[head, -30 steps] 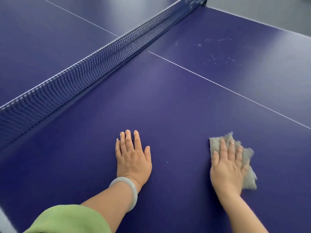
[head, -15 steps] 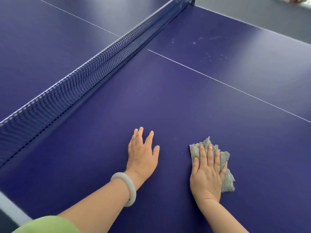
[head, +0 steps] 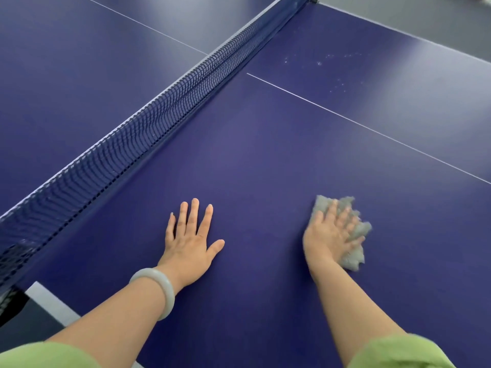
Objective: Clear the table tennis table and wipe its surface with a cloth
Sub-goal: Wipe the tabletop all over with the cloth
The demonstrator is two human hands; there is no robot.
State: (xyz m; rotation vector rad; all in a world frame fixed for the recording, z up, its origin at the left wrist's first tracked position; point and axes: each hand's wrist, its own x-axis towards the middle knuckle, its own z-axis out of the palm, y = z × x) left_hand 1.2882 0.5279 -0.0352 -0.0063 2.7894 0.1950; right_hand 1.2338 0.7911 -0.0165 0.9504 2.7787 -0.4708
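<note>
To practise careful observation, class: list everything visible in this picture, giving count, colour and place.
Table tennis table: one, dark blue, fills the view.
Net: one, dark blue, white top band, crossing from lower left to top.
Centre line: one, white, from net towards right.
Specks: a scatter, whitish, far right half near net.
Cloth: one, grey, near side, right.
Bangle: one, pale, on left wrist.
Sleeves: two, green, bottom edge.
Left hand: one, flat on table.
Right hand: one, pressing on cloth.

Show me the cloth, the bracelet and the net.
cloth (head: 353, 257): head view, its lower right corner.
bracelet (head: 170, 296): head view, outer side of the band.
net (head: 159, 112): head view, middle of the mesh.
</note>
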